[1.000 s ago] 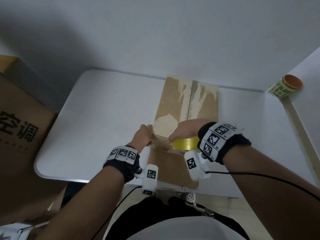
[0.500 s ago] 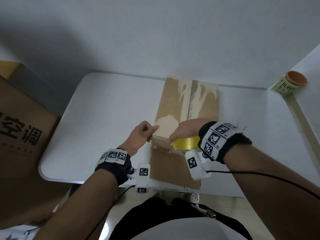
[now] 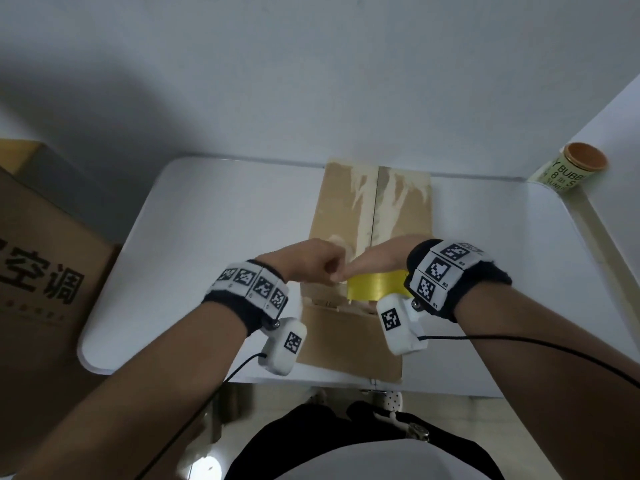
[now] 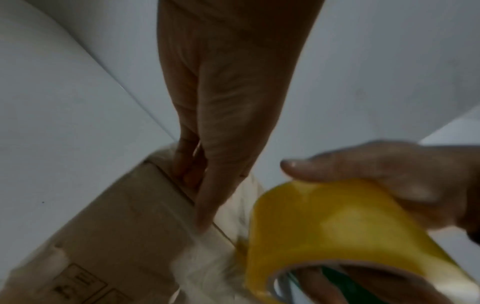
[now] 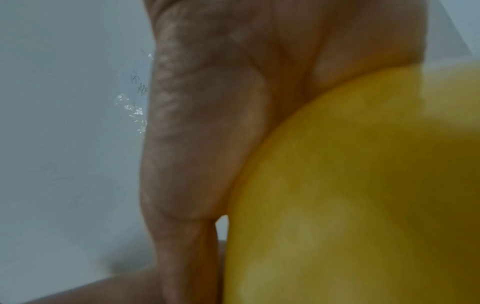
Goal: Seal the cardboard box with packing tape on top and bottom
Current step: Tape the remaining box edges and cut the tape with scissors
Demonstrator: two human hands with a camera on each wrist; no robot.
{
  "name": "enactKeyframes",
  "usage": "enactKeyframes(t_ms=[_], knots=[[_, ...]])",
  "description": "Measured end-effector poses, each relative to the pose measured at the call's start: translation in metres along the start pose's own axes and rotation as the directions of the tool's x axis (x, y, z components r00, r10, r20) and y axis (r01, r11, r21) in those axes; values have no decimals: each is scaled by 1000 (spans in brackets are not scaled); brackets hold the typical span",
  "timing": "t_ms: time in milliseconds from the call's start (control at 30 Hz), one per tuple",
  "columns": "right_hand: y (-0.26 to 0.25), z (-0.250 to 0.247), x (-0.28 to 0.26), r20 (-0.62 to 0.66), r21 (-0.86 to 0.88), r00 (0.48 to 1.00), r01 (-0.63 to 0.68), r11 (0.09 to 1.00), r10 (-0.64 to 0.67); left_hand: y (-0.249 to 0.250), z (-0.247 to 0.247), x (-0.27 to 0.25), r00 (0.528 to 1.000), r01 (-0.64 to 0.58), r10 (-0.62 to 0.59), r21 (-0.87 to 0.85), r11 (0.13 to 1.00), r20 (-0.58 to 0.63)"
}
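A long brown cardboard box (image 3: 346, 209) lies on the white table (image 3: 225, 220), its top flaps meeting in a centre seam with pale torn patches. My right hand (image 3: 377, 261) grips a yellow packing tape roll (image 3: 374, 289) over the box's near end. In the left wrist view its thumb lies on top of the tape roll (image 4: 337, 226) and its fingers go through the core. My left hand (image 3: 311, 261) sits next to the right thumb, fingers curled at the box's top edge (image 4: 116, 216) and thumb pressing down on the top. The roll (image 5: 363, 185) fills the right wrist view.
A large printed cardboard carton (image 3: 41, 271) stands left of the table. A yellow-green can with an orange lid (image 3: 571, 168) sits on the ledge at the far right. Grey walls close off the back and right. The box's near end reaches the table's front edge.
My left hand drew away to the left half a second ago and has now come back right onto the box top, against the right thumb. The right hand and roll stayed put.
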State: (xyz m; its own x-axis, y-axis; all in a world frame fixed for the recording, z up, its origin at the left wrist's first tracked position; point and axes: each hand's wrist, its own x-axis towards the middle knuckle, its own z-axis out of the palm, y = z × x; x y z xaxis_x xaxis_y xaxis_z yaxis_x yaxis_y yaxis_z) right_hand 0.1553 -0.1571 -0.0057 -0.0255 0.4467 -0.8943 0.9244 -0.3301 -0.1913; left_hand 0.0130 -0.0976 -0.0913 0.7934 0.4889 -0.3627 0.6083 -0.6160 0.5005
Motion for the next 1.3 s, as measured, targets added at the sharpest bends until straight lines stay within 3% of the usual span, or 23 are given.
enactKeyframes(t_ms=[167, 267, 367, 500, 567, 700, 833, 1000, 1300], knots=[[17, -1, -8, 123, 149, 992, 15, 989, -33, 16, -5, 23, 982, 75, -112, 231, 970, 152], [25, 4, -12, 208, 165, 978, -4, 986, -31, 29, 0, 30, 974, 86, -164, 418, 904, 154], [29, 6, -13, 104, -11, 994, -30, 999, 31, 39, 4, 34, 965, 136, -230, 515, 846, 124], [39, 8, -13, -127, -198, 992, -13, 980, -12, 54, 4, 40, 942, 233, -324, 532, 814, 83], [46, 14, -16, -156, -235, 988, -18, 972, -20, 63, 6, 42, 934, 233, -343, 558, 796, 100], [79, 16, -34, -254, -177, 966, -100, 979, 53, 65, 1, 39, 930, 220, -347, 579, 785, 118], [135, 15, -46, -391, -46, 898, -236, 971, 200, 69, -2, 42, 924, 214, -352, 561, 800, 149], [162, 39, -20, -394, 57, 870, -299, 953, 297, 74, 1, 43, 918, 179, -362, 649, 740, 160], [168, 46, 0, -535, 166, 788, -256, 952, 305, 76, 3, 45, 912, 180, -381, 685, 706, 153]])
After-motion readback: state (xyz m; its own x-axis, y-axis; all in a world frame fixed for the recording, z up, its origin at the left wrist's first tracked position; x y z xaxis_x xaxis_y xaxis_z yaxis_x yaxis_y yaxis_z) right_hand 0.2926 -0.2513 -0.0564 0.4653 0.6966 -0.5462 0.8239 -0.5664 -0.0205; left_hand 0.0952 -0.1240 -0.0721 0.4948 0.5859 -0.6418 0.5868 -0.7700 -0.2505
